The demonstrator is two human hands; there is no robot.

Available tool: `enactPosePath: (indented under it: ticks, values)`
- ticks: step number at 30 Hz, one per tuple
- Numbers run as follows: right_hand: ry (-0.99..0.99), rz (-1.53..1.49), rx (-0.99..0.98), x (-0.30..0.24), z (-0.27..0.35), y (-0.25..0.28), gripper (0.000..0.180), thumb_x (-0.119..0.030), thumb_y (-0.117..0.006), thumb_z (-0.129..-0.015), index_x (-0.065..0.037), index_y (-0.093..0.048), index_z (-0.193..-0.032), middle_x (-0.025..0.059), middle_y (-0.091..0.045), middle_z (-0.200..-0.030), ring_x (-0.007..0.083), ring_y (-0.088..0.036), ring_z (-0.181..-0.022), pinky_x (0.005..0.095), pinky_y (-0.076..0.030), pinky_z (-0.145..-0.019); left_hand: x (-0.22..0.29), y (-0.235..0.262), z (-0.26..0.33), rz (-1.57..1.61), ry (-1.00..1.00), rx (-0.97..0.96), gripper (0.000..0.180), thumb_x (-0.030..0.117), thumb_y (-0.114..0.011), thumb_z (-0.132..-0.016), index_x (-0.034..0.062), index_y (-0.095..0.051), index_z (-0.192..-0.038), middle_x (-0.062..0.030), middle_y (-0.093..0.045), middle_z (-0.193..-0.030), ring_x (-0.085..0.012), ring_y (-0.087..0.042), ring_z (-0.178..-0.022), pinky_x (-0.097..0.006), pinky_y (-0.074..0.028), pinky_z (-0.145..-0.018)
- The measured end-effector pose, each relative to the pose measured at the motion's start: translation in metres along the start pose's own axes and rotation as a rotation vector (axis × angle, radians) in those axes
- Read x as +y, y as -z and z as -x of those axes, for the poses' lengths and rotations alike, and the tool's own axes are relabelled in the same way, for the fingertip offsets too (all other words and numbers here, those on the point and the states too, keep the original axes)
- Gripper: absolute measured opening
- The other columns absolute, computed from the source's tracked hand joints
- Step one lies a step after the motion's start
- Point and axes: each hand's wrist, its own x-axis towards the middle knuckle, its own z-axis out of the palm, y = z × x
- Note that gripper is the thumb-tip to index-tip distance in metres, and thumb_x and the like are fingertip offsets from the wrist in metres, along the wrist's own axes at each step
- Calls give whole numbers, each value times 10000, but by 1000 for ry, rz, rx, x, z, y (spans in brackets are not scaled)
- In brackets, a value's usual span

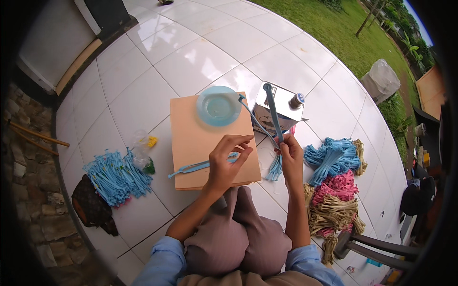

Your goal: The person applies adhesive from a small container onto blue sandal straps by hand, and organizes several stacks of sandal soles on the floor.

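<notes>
My right hand (292, 155) pinches a light-blue strap (273, 109) that stands up in front of the tin and ends in a darker round head. From the same fingers a thinner blue strip (255, 121) arcs leftward to a small flat tip near the dish. Over the front of the peach-coloured board (183, 124) hovers my left hand (226, 159), its fingers curved and thumb apart from the index finger, with nothing visible between them. Partly hidden below it, another blue strap (194, 168) lies on the board. A translucent blue dish (207, 119) rests at the board's far end.
A rectangular tin (276, 114) with a round capped container (296, 100) on top stands right of the board. Bundles of blue (334, 155), pink (336, 186) and beige strips (334, 212) lie at right. More blue strips (117, 176) lie left, beside a brown patterned bag (90, 205).
</notes>
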Motion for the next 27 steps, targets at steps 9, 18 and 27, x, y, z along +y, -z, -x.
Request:
enactPosePath:
  ticks: [9, 18, 27]
  values:
    - [31, 636, -473, -52, -66, 57, 334, -309, -605, -784, 24, -583, -795, 40, -534, -619, 96, -453, -582, 249, -362, -529, 69, 81, -54, -432, -502, -191, 154, 140, -554, -815, 6, -552, -893, -108, -528, -973, -233, -540, -935, -337, -454, -789]
    - [45, 834, -881, -66, -88, 14, 254, -241, -609, -693, -8, -568, -784, 63, -534, -658, 153, -538, -685, 290, -462, -655, 1, 38, -48, -818, -500, -625, 306, 99, -658, -722, 104, -525, -997, -52, -470, -958, -186, -586, -789, -301, -528, -629]
    - [148, 374, -955, 7, -106, 10, 442, -69, -526, -610, -61, -449, -1046, 82, -466, -976, 221, -456, -982, 335, -393, -854, -56, 65, -40, -728, -312, -591, 217, 73, -626, -751, 95, -559, -957, -59, -443, -927, -162, -576, -713, -265, -505, -538]
